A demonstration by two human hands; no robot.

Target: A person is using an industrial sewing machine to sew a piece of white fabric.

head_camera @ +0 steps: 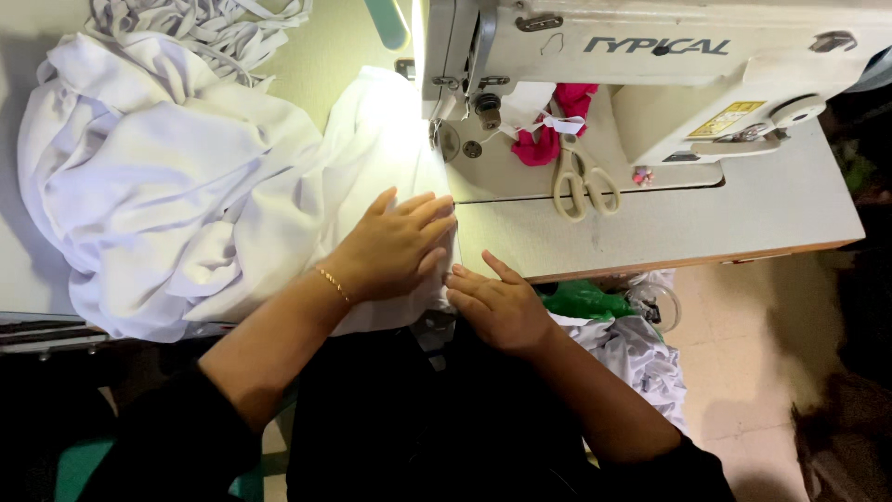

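2 bare hands on white fabric [186, 204] at the bed of a cream-coloured industrial sewing machine [650, 65]. Left hand [395, 246]: flat, palm down, fingers extended and close together, pressing smooth cloth near the needle area; thin gold-coloured bracelet [332, 284] at the wrist; nothing clasped. Right hand [497, 305]: flat as well, fingers spread slightly, resting at the front table edge on the cloth's lower border, just beside the left hand; nothing clasped. White fabric: soft, matte, heaped in deep rumpled folds to the left of the machine, drawn taut and smooth under the left palm, brightly lit beside the needle bar. Pale, smooth table top [743, 214] with a wooden front edge. Scissors [583, 181] with beige looped handles lying on the machine bed, next to a crumpled magenta scrap [557, 125]. Tangle of narrow white strips [200, 28] at top left. Green plastic bag [581, 299] and more crumpled white cloth [641, 358] below the table edge, right of the right hand.
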